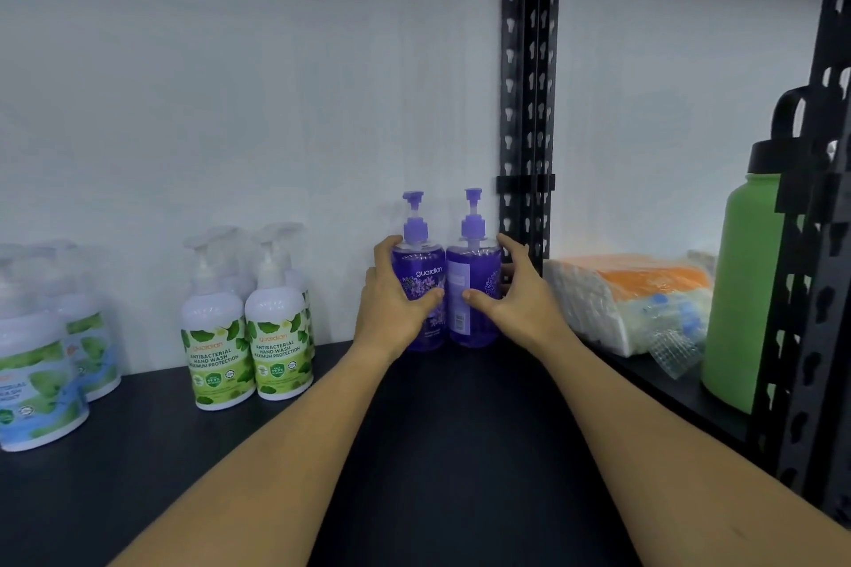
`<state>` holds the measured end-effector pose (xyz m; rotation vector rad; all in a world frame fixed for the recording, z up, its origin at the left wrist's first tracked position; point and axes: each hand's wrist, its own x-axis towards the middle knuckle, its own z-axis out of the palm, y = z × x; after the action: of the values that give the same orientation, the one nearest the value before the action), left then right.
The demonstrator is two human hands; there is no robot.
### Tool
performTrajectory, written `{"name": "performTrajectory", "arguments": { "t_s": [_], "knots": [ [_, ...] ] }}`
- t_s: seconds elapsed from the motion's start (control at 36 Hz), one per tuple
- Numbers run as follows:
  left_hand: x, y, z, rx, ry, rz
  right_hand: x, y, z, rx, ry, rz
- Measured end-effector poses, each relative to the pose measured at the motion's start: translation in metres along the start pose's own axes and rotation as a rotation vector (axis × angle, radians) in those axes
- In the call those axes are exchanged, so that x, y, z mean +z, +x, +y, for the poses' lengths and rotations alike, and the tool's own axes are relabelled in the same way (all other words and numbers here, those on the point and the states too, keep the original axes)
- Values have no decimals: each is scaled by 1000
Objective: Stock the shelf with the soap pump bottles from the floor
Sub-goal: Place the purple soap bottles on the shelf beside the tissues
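Two purple soap bottles (444,290) are standing upright, touching, at the back of the dark shelf (460,428) beside the black post (527,106). The left hand (396,295) is wrapping its fingers around the left bottle, and the right hand (515,290) is clasping the right one.

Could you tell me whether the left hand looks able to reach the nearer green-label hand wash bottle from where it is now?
Probably yes: the left hand grips a purple bottle, but bare shelf lies between it and the green-label bottle.

Black shelf (437,451) carries two purple bottles (444,290) and white-and-green bottles (248,336)
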<state>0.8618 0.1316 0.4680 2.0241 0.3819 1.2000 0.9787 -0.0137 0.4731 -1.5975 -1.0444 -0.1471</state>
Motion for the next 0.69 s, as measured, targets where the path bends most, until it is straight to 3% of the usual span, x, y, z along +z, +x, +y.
{"name": "performTrajectory", "arguments": {
  "t_s": [0.33, 0.58, 0.69],
  "knots": [
    [-3, -4, -1, 27, -108, -61, 4, 3, 5, 32, 113, -82],
    [-2, -9, -6, 21, -58, -73, 9, 5, 9, 14, -37, 85],
    [-3, -10, -8, 12, -14, -49, 9, 6, 10, 30, -34, 80]
  ]
}}
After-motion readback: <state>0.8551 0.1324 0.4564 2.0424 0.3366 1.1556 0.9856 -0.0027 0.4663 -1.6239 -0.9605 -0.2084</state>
